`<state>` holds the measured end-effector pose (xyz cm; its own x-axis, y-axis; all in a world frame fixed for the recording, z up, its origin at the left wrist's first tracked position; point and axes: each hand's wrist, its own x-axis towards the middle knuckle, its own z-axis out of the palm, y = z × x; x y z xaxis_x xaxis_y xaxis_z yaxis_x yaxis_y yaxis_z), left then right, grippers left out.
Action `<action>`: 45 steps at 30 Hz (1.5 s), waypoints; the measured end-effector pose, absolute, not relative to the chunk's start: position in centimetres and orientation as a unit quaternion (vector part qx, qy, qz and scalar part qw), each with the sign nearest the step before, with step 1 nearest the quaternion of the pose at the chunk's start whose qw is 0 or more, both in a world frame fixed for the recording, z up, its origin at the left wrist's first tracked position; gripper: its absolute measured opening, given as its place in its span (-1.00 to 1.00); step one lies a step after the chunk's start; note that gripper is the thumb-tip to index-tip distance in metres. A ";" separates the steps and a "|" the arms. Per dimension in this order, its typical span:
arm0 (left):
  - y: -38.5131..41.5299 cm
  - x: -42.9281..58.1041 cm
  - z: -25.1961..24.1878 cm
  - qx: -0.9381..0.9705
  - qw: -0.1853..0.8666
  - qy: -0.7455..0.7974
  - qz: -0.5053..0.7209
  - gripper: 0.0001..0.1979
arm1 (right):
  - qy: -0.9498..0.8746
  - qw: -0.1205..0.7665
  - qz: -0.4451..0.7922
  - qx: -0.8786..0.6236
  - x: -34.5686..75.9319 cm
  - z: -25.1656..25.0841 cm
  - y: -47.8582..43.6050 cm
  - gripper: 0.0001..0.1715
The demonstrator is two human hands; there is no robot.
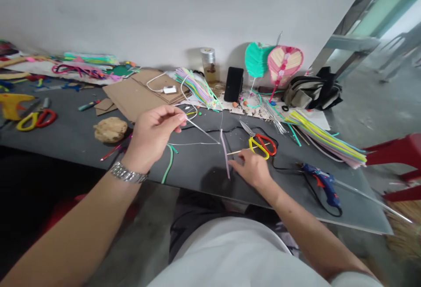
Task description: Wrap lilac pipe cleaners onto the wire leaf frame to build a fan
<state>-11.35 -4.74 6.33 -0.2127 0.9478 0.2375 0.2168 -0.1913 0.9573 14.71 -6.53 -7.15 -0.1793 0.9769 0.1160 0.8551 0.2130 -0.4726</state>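
Note:
My left hand (158, 135), with a metal watch at the wrist, pinches a thin pale wire (202, 130) between thumb and forefinger. The wire slants down to a bend above the table, where a thinner strand runs back left. Close by that bend is a short lilac strip (225, 154), fuzzy or straw-like. My right hand (252, 167) is low over the table, its thumb reaching the strip's edge, thumb and forefinger apart. Just beyond its fingers lie scissors (261, 144) with one yellow and one red handle, and a thin wooden stick (234, 151).
A blue glue gun (322, 184) with its cord lies at right. Bundles of coloured strips (329, 140), a phone (233, 84), a jar (209, 63), leaf-shaped crafts (256, 60) and a bag (314, 89) line the back. Cardboard (138, 96) and a tan lump (110, 130) are at left.

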 end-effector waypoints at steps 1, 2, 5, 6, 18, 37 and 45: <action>-4.3 -10.8 6.7 0.540 0.331 0.542 0.553 -0.92 | -0.746 0.193 0.168 -0.615 13.4 -7.2 -6.7 -0.78; -4.1 -10.3 7.1 0.545 0.334 0.541 0.546 -0.92 | -0.740 0.189 0.182 -0.619 12.3 -7.3 -6.8 -0.83; -3.9 -9.4 8.1 0.559 0.341 0.552 0.516 -0.93 | -0.721 0.200 0.187 -0.637 11.8 -7.1 -6.2 -0.85; -3.9 -9.3 8.3 0.563 0.341 0.556 0.508 -0.93 | -0.714 0.209 0.182 -0.643 12.5 -6.8 -5.7 -0.83; 0.7 -9.5 7.0 0.501 0.524 0.557 0.406 -0.83 | -0.628 0.333 0.187 -0.678 26.2 -2.1 -0.7 -0.90; 1.8 -4.8 6.3 0.548 0.447 0.445 0.550 -0.80 | -0.467 0.437 0.628 -0.444 17.2 -4.4 -7.3 -0.56; -3.6 -6.5 -0.9 0.448 0.492 0.521 0.535 -0.75 | -0.454 0.465 0.609 -0.455 17.8 -4.0 -7.3 -0.61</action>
<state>-6.46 -3.64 -0.90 -0.1140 0.9929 -0.0342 -0.0599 0.0275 0.9978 17.85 -7.29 -4.00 -0.1543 0.9792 -0.1317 -0.1522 -0.1553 -0.9761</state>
